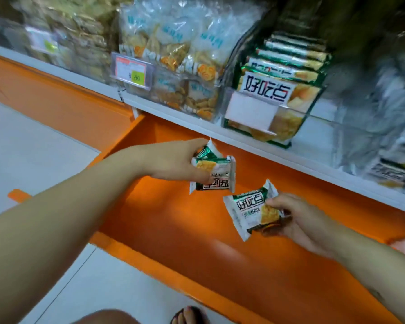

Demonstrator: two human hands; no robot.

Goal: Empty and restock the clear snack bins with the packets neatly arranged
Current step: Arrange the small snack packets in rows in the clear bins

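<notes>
Holding packets in both hands, the person crouches by the shelf w/ restocking seemingly mid-way. Left hand is closed around a couple of green-and-white snack packets; right hand pinches one more packet by its edge, both over the open orange drawer below the white shelf. The clear bin above already has a row of same packets stood upright, front to back. Judging by that, approx. most of this bin is filled; handheld packets yet to go in. Neighbouring bins are blurred, so their state can't be told.
</notes>
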